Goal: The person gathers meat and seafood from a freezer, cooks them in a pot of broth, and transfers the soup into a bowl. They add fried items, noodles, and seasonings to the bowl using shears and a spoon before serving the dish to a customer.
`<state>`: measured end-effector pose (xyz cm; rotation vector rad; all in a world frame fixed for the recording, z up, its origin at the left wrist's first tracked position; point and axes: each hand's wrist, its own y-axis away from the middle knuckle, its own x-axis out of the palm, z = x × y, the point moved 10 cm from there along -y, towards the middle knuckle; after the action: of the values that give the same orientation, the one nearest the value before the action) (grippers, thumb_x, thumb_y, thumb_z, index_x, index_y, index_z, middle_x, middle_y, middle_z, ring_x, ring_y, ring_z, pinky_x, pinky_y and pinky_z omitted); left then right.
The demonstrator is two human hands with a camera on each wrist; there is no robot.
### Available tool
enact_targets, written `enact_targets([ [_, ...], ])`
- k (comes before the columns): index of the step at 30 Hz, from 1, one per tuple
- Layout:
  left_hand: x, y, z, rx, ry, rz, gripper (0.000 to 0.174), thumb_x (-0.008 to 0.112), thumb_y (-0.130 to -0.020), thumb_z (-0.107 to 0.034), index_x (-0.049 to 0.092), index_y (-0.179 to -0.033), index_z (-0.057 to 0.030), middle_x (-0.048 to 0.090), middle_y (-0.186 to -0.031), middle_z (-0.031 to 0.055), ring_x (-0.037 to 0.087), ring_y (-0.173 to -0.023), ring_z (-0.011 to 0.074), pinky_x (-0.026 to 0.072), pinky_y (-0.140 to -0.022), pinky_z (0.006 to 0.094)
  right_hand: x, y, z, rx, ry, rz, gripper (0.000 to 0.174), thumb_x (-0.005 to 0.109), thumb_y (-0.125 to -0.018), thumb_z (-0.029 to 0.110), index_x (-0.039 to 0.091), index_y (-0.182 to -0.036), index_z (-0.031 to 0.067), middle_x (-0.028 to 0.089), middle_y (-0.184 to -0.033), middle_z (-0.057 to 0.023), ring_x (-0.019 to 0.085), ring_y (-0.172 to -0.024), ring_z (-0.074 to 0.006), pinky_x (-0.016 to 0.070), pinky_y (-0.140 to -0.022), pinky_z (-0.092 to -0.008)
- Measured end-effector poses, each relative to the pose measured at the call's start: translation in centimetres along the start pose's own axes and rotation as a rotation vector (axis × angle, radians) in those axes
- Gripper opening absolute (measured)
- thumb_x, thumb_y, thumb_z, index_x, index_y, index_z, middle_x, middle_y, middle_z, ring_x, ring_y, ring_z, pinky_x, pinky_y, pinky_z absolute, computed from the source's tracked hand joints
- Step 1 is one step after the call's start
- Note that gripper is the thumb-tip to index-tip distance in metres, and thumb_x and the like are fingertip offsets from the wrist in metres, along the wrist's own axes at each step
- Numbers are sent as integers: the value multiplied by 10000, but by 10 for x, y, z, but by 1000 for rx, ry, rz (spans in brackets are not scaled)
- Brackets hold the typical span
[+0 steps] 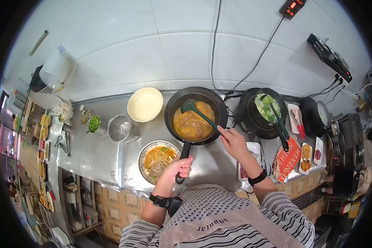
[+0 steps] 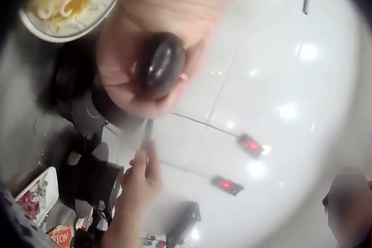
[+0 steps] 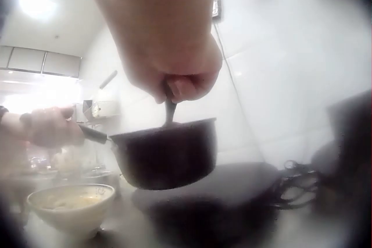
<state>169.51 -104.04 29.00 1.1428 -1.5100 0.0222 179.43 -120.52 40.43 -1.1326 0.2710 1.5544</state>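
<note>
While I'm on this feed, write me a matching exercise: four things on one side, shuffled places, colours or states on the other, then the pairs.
Things
1. left hand
2. ladle
3. bowl with patterned rim
4. right hand

Places, colours, states
A. contains orange broth
B. grips the upper end of a utensil that reaches into the pot
C. grips the pot handle
D. dark green

Pairs: 1-C, 2-D, 3-A, 4-B
</note>
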Motion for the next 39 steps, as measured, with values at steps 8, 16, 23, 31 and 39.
enact_targets([
  [8, -23, 116, 10, 162, -173, -263, 168, 585, -856, -98, 419, -850, -125, 358, -546, -58, 300, -390, 37, 236, -336, 206, 25, 24, 63, -55, -124, 72, 384, 598, -814, 115, 568, -1193, 166, 499, -709, -80, 532, -577, -272, 456, -533, -352],
  [16, -76, 203, 41, 305, -304, -605, 157, 539, -867, -86, 383, -883, -97, 383, -559, -24, 334, -387, 62, 279, -344, 229, 64, 78, 47, 352, -791, 321, 338, 589, -857, 113, 566, -1191, 62, 628, -1029, -87, 570, -850, -113, 440, -735, -233],
  [23, -116, 229, 55, 437, -458, -814, 148, 529, -875, -97, 384, -879, -68, 392, -552, -12, 371, -346, 84, 289, -317, 247, 52, 101, 42, 258, -653, 432, 340, 609, -836, 100, 577, -1172, 57, 636, -919, -82, 558, -770, -120, 438, -706, -242],
  [31, -141, 233, 54, 453, -811, -1118, 216, 562, -847, -166, 460, -941, 0, 527, -602, 113, 528, -466, 231, 411, -441, 342, 48, 124, 83, -6, -382, 595, 320, 617, -811, 127, 607, -1131, 110, 561, -784, -116, 554, -639, -255, 451, -593, -320],
  [39, -124, 231, 36, 486, -1228, -1271, 272, 554, -843, -178, 450, -1006, 14, 580, -738, 286, 571, -735, 457, 444, -614, 474, 71, 127, 95, -313, -49, 489, 349, 592, -799, 123, 588, -1147, 147, 483, -730, -85, 546, -570, -250, 469, -512, -361],
])
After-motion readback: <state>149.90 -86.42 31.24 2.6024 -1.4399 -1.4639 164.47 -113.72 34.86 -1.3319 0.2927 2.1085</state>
